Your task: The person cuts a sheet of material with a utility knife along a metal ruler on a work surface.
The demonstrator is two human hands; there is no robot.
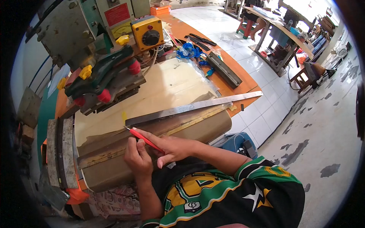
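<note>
My right hand [169, 146] is closed around a slim red pen-shaped tool [147, 140] with a thin pointed tip. The tip points up and left, close to the near end of a long steel ruler [194, 108]. Just left of it, my left hand [137, 157] has its fingers curled and its thumb pressed in; whatever they hold, if anything, is hidden. Beneath both hands lies brown sheet material [201, 131] that curves over the front edge. A long worn strip [110, 152] runs across it, nearly alongside the ruler.
A heavy press [110, 76] with red knobs stands at upper left beside a yellow control box [147, 33]. A dark metal bar [224, 70] and blue plastic scraps [190, 51] lie on the orange tabletop [247, 81]. Another workbench [281, 30] with a seated person is farther back.
</note>
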